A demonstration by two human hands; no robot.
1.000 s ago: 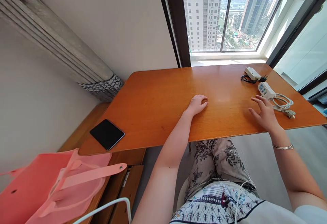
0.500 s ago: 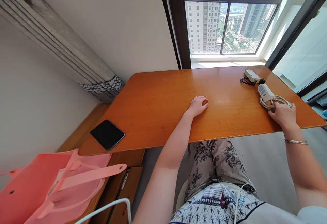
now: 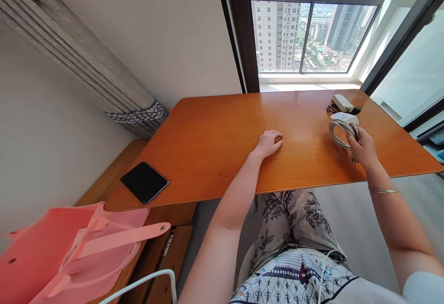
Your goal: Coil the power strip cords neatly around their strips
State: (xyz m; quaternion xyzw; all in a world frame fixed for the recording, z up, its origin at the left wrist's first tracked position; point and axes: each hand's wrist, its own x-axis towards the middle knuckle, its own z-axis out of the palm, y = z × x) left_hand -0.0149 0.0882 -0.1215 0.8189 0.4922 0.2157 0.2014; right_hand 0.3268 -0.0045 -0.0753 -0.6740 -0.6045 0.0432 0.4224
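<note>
My right hand [image 3: 363,147] is closed around the coiled grey cord [image 3: 338,133] of a white power strip [image 3: 345,118]. The coil is tilted up over the table, and the strip's body shows just behind it. A plug dangles below my fingers. Whether the strip touches the tabletop I cannot tell. My left hand [image 3: 269,144] rests on the wooden table [image 3: 222,128] near its middle, fingers loosely bent, thumb apart, holding nothing.
Behind the power strip lies a white adapter block [image 3: 342,103] with a black cord. A black tablet [image 3: 144,183] lies at the table's left end. Beside it, lower left, is a pink bag [image 3: 79,248]. A window [image 3: 312,35] stands beyond the far edge.
My right hand has moved left with the power strip and its coiled cord, lifting the coil from the tabletop. My left hand has stayed in place.
</note>
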